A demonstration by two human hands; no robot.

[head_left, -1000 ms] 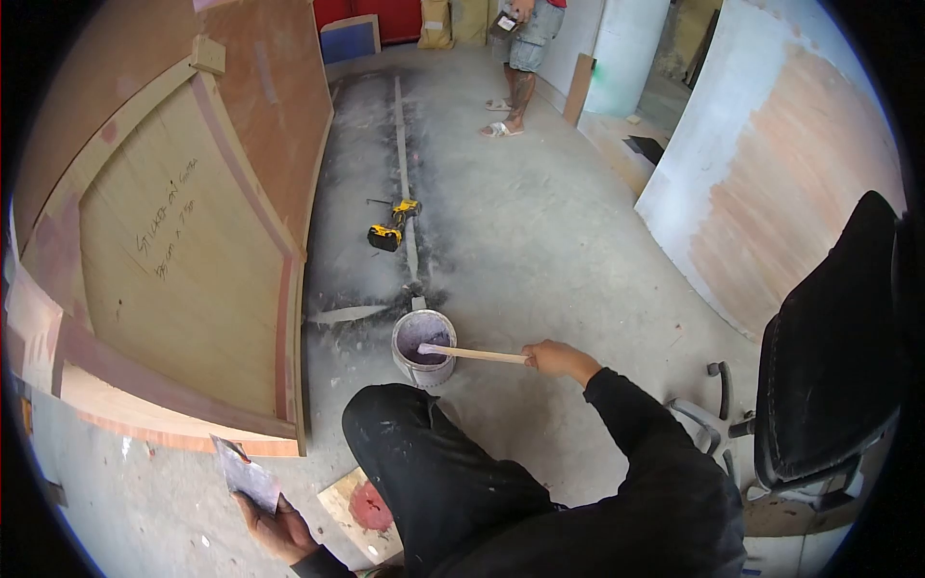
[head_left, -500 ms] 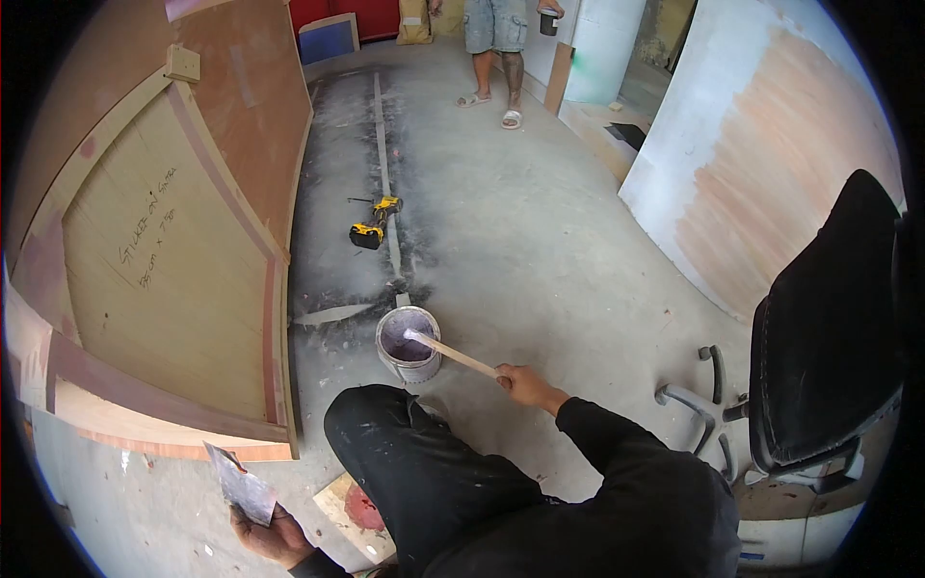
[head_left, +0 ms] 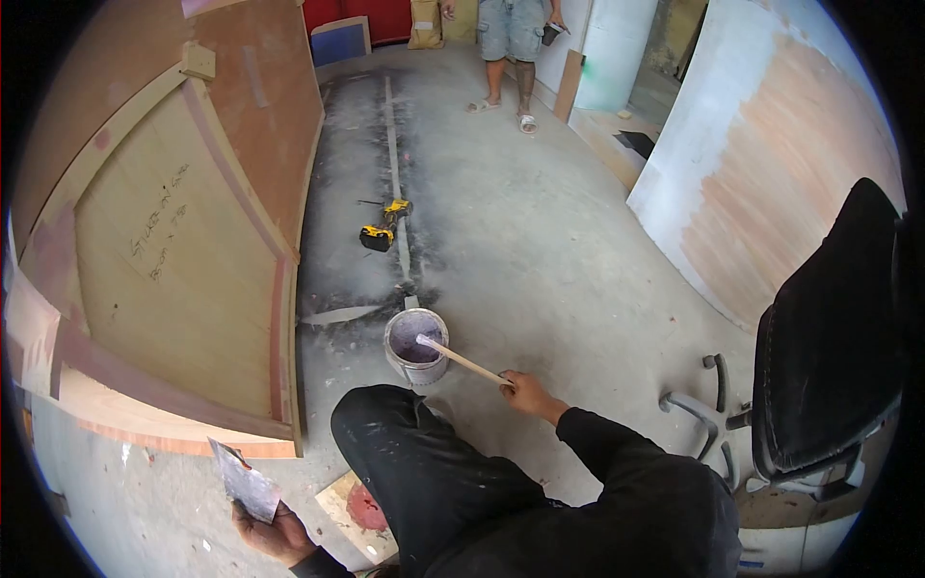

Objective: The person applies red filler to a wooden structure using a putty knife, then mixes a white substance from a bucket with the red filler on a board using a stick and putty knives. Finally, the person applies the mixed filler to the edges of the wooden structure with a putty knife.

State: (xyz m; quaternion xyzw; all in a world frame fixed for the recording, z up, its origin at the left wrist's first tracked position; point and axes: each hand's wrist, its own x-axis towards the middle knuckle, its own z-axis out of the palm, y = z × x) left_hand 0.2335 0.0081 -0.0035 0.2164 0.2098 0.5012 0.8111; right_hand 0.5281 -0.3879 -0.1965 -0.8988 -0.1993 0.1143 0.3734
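My right hand is closed round the end of a wooden stick. The stick's pale, coated tip rests over the mouth of a bucket holding greyish-purple material. At the lower left, my left hand grips a thin, smeared metal sheet with a pointed upper corner. A board with a red patch lies on the floor between my left hand and my bent knee.
A yellow-black power tool lies beyond the bucket. Wooden panels stand left, a partly painted panel right. A black office chair stands nearby. Another person stands at the back, holding a dark cup.
The view has shifted slightly, moving the scene a little to the right. The other person's hand with the cup has lowered. Both my hands keep their holds.
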